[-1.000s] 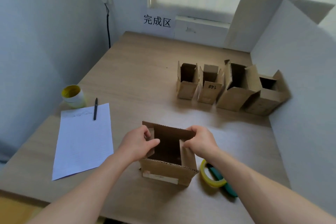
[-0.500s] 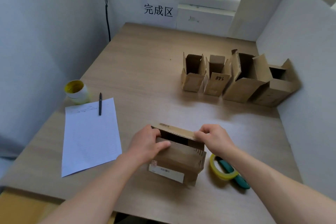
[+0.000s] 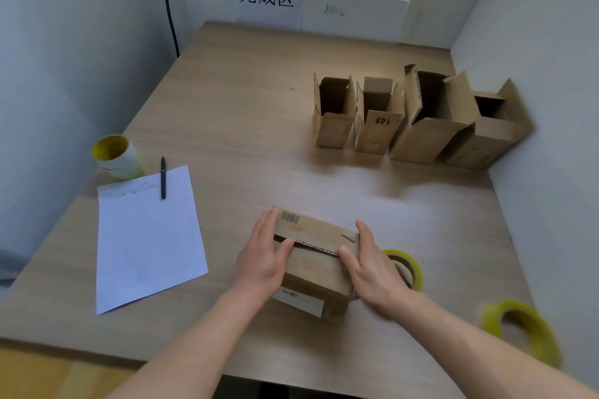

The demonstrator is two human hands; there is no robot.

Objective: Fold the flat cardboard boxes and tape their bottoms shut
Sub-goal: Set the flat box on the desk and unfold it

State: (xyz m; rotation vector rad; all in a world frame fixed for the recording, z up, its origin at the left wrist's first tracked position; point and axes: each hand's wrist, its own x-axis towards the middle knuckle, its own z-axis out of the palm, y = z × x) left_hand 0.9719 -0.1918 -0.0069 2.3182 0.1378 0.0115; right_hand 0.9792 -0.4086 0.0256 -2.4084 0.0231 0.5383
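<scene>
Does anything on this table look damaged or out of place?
The tallest box in the back row has a ragged, darkened top corner on its left flap, as if torn. The box against the wall sits turned at an angle to the others. Nothing looks spilled.

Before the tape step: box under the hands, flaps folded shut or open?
Folded shut, untaped. Flaps of the box lie flat under the left hand and right hand, a thin gap at their seam.

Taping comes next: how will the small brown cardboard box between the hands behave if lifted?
Probably light: the small brown cardboard box is corrugated board. Its untaped flaps, pressed by the left hand and right hand, would likely spring open once released. Flat sides should resist rolling.
</scene>
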